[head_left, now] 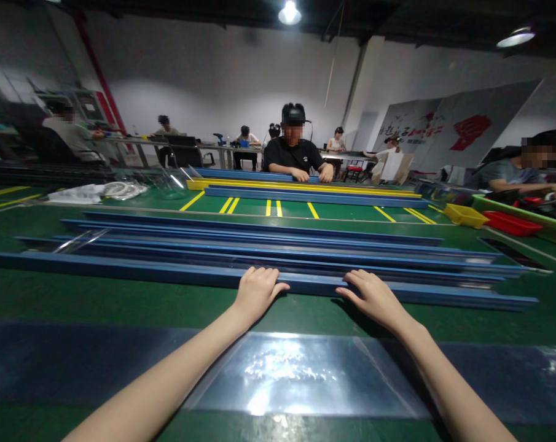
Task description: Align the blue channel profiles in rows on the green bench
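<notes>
The nearest long blue rail (312, 283) lies crosswise on the green table in front of me. My left hand (258, 291) grips its near edge, fingers bent over the top and thumb on the side facing me. Farther right along the same rail, my right hand (372, 296) holds it in a like way, thumb apart from the fingers. Just behind lie several more blue rails (259, 232), roughly parallel. A clear plastic sheet (296, 374) rests flat under my forearms, shiny with reflected light.
Across the table, a person in black (296, 156) has both hands at a yellow rail (305, 185) and blue rails. A yellow tray (465, 215), a red tray (512, 223) and a dark flat object (512, 253) lie right. Clear plastic (125, 187) lies far left.
</notes>
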Available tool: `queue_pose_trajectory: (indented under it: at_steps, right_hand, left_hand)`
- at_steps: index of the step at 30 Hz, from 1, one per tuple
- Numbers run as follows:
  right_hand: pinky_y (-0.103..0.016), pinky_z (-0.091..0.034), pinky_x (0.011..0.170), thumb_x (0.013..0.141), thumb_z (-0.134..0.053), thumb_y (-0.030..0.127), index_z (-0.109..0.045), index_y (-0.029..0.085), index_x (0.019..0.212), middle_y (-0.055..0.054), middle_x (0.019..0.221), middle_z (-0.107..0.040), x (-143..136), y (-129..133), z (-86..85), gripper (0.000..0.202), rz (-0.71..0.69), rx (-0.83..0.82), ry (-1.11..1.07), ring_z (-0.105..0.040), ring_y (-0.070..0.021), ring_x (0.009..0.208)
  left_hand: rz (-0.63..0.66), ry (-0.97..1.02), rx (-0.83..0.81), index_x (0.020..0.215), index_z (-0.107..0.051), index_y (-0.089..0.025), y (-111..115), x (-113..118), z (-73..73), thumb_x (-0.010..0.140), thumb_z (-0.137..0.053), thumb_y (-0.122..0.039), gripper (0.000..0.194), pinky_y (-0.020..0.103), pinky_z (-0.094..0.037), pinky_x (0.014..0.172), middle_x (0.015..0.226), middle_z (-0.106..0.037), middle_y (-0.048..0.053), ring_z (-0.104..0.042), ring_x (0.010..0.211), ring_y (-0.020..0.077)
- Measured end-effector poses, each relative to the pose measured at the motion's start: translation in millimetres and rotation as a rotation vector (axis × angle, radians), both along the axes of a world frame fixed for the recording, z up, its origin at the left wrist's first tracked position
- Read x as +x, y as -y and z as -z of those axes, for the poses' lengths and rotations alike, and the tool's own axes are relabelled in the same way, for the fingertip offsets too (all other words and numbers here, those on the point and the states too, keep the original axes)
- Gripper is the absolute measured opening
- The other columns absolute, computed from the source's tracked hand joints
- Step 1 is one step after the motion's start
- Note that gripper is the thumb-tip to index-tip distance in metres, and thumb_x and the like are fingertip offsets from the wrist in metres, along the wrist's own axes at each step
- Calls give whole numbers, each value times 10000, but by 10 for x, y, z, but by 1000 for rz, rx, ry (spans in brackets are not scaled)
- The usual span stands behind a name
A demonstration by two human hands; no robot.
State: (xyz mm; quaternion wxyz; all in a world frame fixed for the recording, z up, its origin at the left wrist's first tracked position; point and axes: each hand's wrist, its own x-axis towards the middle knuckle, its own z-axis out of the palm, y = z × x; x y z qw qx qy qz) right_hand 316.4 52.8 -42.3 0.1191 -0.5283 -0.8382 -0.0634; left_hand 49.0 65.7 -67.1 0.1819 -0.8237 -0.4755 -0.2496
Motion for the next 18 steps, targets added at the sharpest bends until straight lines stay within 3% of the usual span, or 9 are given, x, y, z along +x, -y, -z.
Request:
queue_pose_trajectory:
  at_steps: [8, 18]
  right_hand:
    - [-255, -376, 677, 847, -419, 309, -551, 185, 866, -51, 846, -574, -400, -14, -17, 182, -104, 15, -44, -513, -151, 786]
    - [-244, -317, 583, 853, -400, 244, -515, 191, 771, -37, 799, -552, -444, 21, -36, 152, -44, 101, 67, -498, -154, 775]
  left_hand:
    - [-1, -5, 12, 674, -530, -175, 4, 0, 6, 819, -448, -474, 342, 285, -284, 589, 621, -589, 18, -521, 609, 157]
    - [23, -26, 5, 760, -541, -173, 2, -10, 23, 832, -440, -450, 304, 293, -292, 620, 705, -603, 25, -528, 686, 173]
